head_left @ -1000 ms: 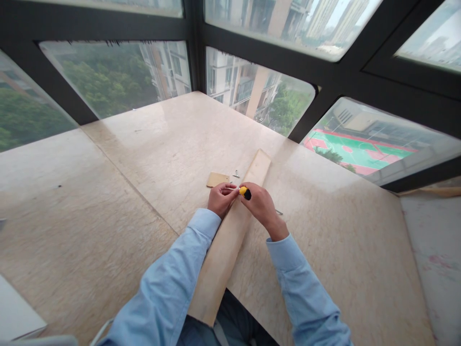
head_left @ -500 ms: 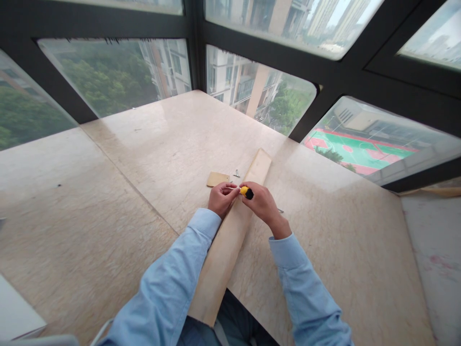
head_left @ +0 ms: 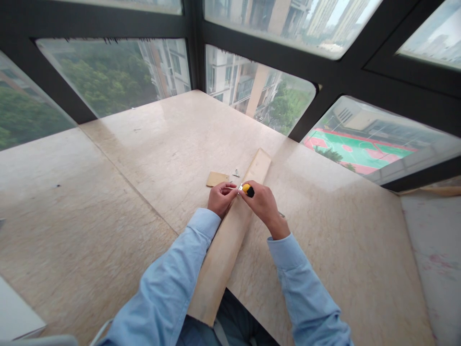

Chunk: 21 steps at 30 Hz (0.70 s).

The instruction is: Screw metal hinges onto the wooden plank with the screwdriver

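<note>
My right hand [head_left: 262, 202] is closed around a screwdriver with a yellow-and-black handle [head_left: 248, 190], its butt end turned toward me. At its front a small shiny metal piece [head_left: 240, 188] shows between the hands. The thumb and fingers of my left hand [head_left: 220, 198] are pinched together beside that piece; what they hold is too small to make out. Both hands are over a long pale wooden board [head_left: 225, 259], which slants away from my lap across the stone-patterned surface. My left hand is at the board's left edge.
Left of the board lie a small wooden plate [head_left: 217, 179] and a few small metal screws [head_left: 236, 173]. A metal item [head_left: 282, 215] is partly hidden behind my right wrist. Dark-framed windows [head_left: 198, 62] border the surface, and a white object [head_left: 16, 310] is at lower left.
The screwdriver has shifted slightly, and a shiny metal piece now shows between my hands. My hands have barely moved; board and small parts stay in place.
</note>
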Each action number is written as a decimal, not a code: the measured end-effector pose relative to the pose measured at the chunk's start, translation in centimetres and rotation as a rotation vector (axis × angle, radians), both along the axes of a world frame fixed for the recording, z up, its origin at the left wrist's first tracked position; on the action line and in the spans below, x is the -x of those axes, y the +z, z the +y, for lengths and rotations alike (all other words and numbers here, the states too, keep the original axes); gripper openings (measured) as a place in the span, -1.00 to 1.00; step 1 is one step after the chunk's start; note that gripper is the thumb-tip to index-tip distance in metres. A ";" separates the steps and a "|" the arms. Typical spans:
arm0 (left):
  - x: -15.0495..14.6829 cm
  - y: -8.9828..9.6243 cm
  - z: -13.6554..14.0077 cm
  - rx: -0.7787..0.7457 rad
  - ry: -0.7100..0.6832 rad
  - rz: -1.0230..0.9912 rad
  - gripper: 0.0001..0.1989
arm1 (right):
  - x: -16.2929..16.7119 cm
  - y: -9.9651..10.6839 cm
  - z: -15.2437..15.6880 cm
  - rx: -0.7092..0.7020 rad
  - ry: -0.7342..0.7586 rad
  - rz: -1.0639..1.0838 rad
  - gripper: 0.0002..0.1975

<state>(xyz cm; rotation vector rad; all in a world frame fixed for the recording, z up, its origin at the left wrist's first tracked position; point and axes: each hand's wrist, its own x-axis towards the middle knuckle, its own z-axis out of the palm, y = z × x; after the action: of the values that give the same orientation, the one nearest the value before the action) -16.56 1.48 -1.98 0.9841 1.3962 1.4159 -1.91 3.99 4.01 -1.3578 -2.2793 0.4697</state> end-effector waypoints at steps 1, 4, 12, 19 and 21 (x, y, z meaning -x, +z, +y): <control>0.0 0.0 0.0 0.002 -0.002 -0.002 -0.70 | 0.1 0.1 -0.1 0.000 0.000 -0.007 -0.86; 0.0 -0.1 0.1 0.000 -0.006 -0.009 -0.68 | 0.2 0.4 -0.3 0.007 0.021 -0.017 -0.87; 0.0 -0.4 0.1 -0.022 -0.010 0.002 -0.69 | -0.3 0.1 0.2 -0.031 0.088 0.124 -0.86; 0.0 -0.4 0.1 0.003 -0.006 0.001 -0.71 | 0.3 0.2 -0.4 -0.024 -0.035 -0.075 -0.86; 0.0 -0.4 0.2 0.001 -0.009 -0.006 -0.72 | 0.5 0.3 -0.6 -0.035 -0.029 -0.093 -0.87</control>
<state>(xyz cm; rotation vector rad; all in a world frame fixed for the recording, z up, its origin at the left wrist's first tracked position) -16.53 1.66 -2.34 0.9844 1.3862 1.4102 -2.42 3.41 4.30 -1.4210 -2.3276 0.3624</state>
